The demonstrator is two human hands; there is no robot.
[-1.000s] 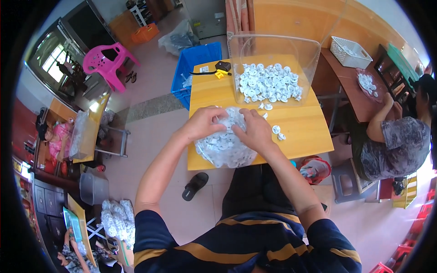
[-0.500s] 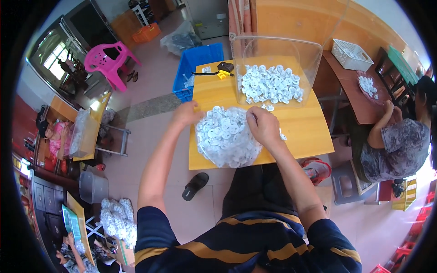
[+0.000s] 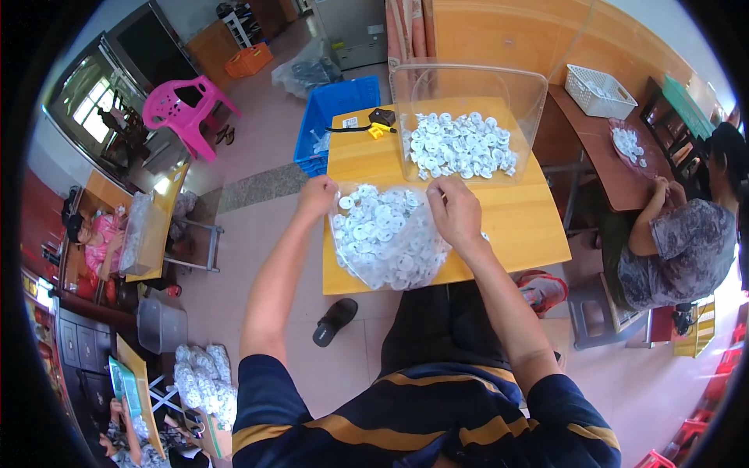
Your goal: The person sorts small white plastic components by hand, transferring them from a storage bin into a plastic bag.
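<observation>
A clear plastic bag [image 3: 386, 238] full of small white round parts lies on the wooden table [image 3: 523, 226] in front of me. My left hand [image 3: 318, 195] grips the bag's top left corner. My right hand [image 3: 455, 210] grips its top right edge. The bag's mouth is pulled wide between the two hands. Beyond it stands a clear plastic bin [image 3: 466, 117] holding a pile of the same white parts [image 3: 460, 144].
A black and yellow tool [image 3: 376, 123] lies at the table's far left. A blue crate [image 3: 334, 117] stands on the floor beyond. A black sandal [image 3: 334, 321] lies under the table's edge. A seated person [image 3: 677, 242] works at a brown table [image 3: 616, 148] on the right.
My hands have moved apart from the middle of the bag to its upper corners. The bag has spread out and opened wider on the table.
</observation>
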